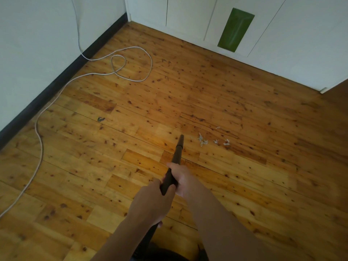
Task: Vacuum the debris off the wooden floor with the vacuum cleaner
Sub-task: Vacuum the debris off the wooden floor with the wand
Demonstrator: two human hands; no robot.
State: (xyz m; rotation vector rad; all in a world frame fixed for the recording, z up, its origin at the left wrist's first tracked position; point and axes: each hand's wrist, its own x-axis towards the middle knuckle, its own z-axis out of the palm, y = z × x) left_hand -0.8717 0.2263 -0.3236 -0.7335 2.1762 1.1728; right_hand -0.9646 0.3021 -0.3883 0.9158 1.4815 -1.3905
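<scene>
Wooden floor (244, 185), debris (203, 141) near vacuum wand (178, 149) gripped by left hand (150, 202) and right hand (183, 178)

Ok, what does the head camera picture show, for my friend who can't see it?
A left hand and a right hand grip a dark vacuum cleaner tube, its nozzle tip over the wooden floor left of pale scraps of debris. A dark scrap lies farther left, and a white cord loops near the wall.

Knotty wooden floor (263, 185) meets a white wall (37, 34) (black skirting (56, 84)) and white cupboards (188, 19), one panel (235, 30) green.
</scene>
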